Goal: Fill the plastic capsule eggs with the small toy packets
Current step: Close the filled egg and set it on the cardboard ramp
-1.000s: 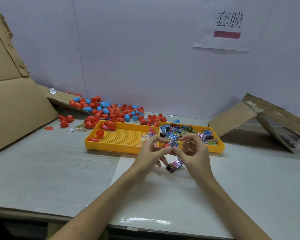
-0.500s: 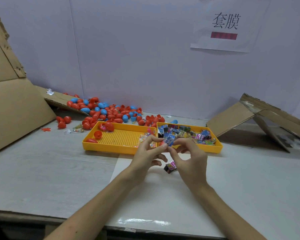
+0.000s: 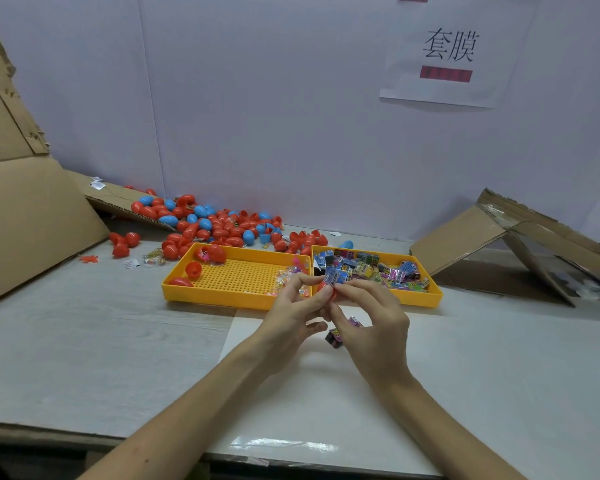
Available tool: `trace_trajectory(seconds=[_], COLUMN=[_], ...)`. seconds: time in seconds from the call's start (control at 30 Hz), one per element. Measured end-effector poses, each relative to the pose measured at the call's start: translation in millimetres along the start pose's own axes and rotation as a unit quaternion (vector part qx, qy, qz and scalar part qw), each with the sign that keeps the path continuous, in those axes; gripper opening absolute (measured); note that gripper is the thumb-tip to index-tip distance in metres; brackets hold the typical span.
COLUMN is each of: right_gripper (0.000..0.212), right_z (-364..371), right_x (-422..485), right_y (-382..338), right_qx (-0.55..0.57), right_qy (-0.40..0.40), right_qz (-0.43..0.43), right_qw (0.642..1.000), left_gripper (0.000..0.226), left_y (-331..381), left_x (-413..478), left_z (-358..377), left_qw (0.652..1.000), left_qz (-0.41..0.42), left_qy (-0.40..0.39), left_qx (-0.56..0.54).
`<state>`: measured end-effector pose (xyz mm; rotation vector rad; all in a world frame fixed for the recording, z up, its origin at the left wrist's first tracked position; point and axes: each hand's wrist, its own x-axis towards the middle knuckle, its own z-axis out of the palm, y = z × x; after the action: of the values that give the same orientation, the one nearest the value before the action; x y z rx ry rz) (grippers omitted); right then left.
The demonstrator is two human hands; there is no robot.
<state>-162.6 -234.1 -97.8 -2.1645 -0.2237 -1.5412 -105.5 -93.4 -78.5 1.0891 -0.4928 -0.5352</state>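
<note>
Head view, egg (image 3: 327,290) between left grip (image 3: 291,315), right grip (image 3: 374,323)

head-worn view, looking forward and down, close over table (image 3: 84,341), facing wall (image 3: 257,98)

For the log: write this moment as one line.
step: filling | left hand: grips red capsule egg | right hand: pinches blue packet at egg | spare packet: on table below hands
</note>
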Motion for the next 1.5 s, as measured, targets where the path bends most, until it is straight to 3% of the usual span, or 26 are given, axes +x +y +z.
trace_trajectory(seconds=[0.43,0.93,1.33,1.5], right_gripper=[0.025,0.025,0.022,0.034], right_z=[-2.2,-3.3,-4.3,-5.3], right_x=[0.0,0.0,-0.4,2.6], right_y=[-2.9,-7.2,-4.1,-11.0], right_qx=[-0.029,-0.024,-0.007,0.022], right_qy=[0.012,-0.004,-0.010,-0.009], right_qz=[-0.002,0.004,0.005,0.021], right_qw=[0.999,1.000,1.000,1.000], left_gripper=[0.028,0.013,0.036,0.039], left_y=[6.4,10.6,13.6,15.5], left_x=[-2.1,-2.9,-4.8,-5.9], left_z=[5.6,0.1,-0.5,0.8], left_qw=[1.000,0.986,0.978,0.977], left_qz=[-0.002,-0.023,-0.050,-0.057], left_qy=[0.012,-0.012,-0.020,-0.024], left_qx=[0.023,-0.165,-0.200,-0.205])
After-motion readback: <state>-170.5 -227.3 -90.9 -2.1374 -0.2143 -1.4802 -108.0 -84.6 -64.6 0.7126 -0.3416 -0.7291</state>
